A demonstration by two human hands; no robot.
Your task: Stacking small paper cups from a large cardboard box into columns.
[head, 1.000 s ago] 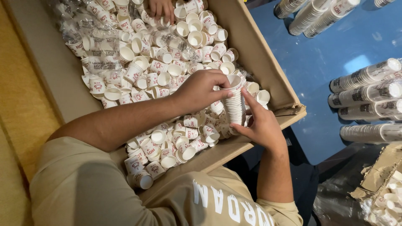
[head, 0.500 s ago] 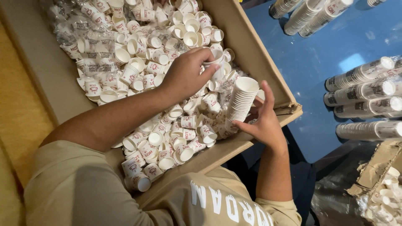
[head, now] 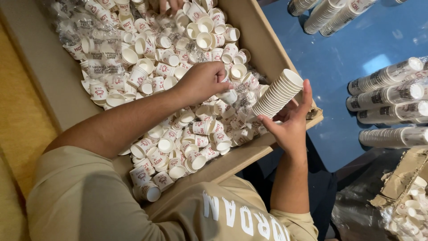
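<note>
My right hand [head: 290, 127] has its fingers wrapped under a tilted stack of nested white paper cups [head: 277, 94] at the near right edge of the cardboard box [head: 254, 27], while my left hand [head: 203, 81] closes its fingers on one loose cup [head: 229, 96] among the heap of small cups [head: 169, 111] inside.

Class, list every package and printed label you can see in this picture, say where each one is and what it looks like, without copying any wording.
Cardboard box: centre, large, brown, open.
Loose paper cups: inside the box, small, white with red printed marks.
Stack of cups: in the right hand, white, nested.
Clear plastic wrappers: box's upper left, crinkled.
Sleeved cup stacks: right, on blue floor, dark label bands.
Torn cardboard: lower right, brown.
</note>
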